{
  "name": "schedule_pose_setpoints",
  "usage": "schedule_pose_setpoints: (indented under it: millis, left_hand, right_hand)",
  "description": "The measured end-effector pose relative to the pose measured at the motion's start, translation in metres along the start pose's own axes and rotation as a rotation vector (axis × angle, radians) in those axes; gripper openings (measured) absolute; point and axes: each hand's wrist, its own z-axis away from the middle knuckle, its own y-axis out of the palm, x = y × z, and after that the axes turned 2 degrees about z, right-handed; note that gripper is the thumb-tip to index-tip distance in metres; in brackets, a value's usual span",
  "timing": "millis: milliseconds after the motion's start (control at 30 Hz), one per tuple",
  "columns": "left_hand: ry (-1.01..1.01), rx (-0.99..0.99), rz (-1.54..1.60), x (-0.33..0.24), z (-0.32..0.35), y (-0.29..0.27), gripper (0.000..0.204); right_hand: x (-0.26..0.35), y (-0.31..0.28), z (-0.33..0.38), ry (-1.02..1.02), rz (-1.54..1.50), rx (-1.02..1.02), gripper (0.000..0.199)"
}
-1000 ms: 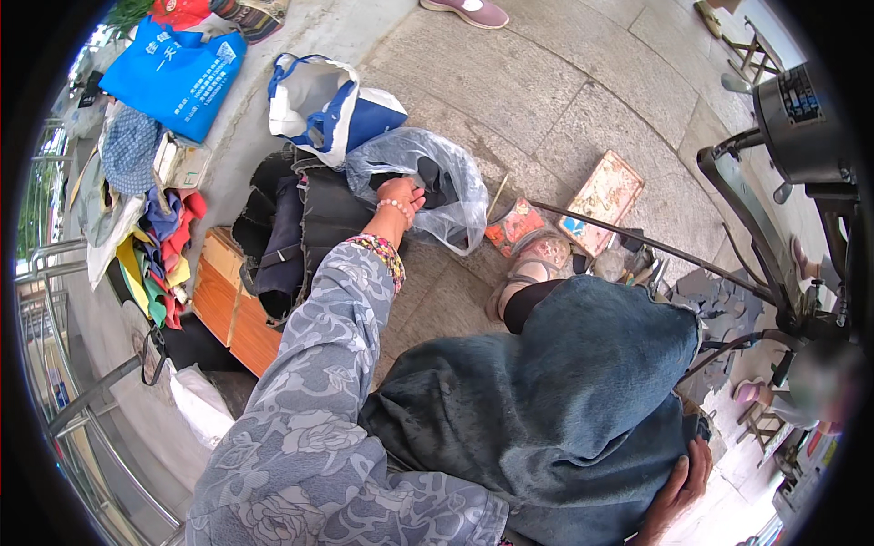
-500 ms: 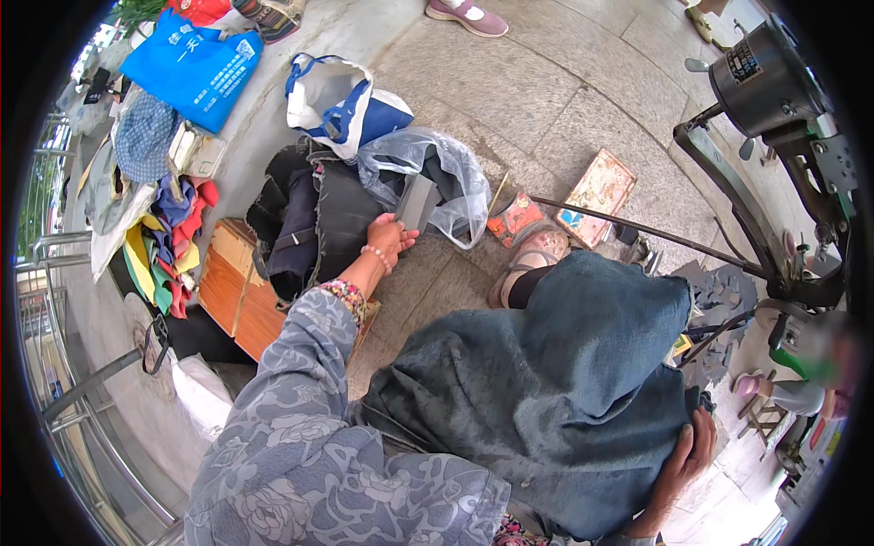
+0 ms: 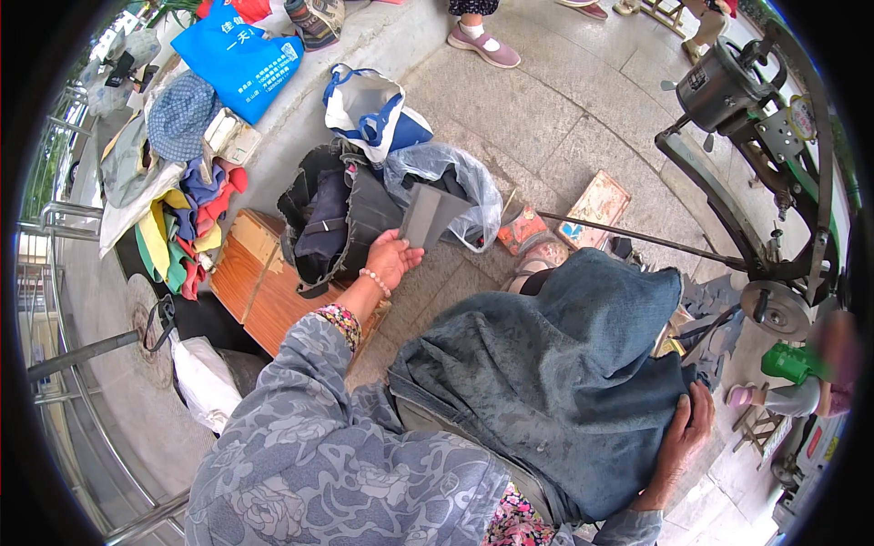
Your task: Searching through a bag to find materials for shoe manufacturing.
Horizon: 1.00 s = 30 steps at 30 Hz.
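Note:
My left hand is stretched forward and pinches a flat, dark grey sheet piece by its near edge; its material I cannot make out. Beyond that piece lies a clear plastic bag with dark pieces inside. Just left of it a dark bag gapes, a folded dark cloth item in it. My right hand lies with fingers stretched along the right edge of a worn blue denim cloth, which covers my lap and knee.
An orange-brown wooden box sits left of the dark bag. A white-and-blue bag stands farther back. At right rises a hand-cranked sewing machine, its rod reaching toward a worn flat box. Other people's feet show at the far edge.
My left hand has drawn slightly nearer, and the grey piece is now raised and turned, showing more of its face. The whole view has shifted a little. My right hand stays on the cloth.

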Motion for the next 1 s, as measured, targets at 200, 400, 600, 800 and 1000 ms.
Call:
schedule_pose_setpoints:
  millis: [200,400,600,800,1000]
  left_hand:
    - [-0.092,-0.127,-0.062,0.016,0.006,0.001,0.027]
    - [-0.048,-0.189,-0.073,0.004,-0.022,0.010,0.029]
    - [0.016,-0.342,0.018,0.000,-0.071,0.034,0.028]
    - [0.092,-0.324,0.192,-0.006,-0.096,0.060,0.030]
    - [-0.055,-0.057,-0.347,0.075,-0.145,0.025,0.028]
  right_hand:
    - [-0.005,0.001,0.003,-0.017,-0.003,-0.024,0.026]
    - [-0.003,-0.001,0.000,-0.001,-0.032,-0.016,0.026]
    - [-0.009,0.002,-0.002,-0.036,-0.009,0.000,0.028]
    - [-0.015,0.003,-0.001,-0.051,0.007,0.018,0.027]
    - [0.014,0.000,-0.019,-0.241,0.028,0.005,0.019]
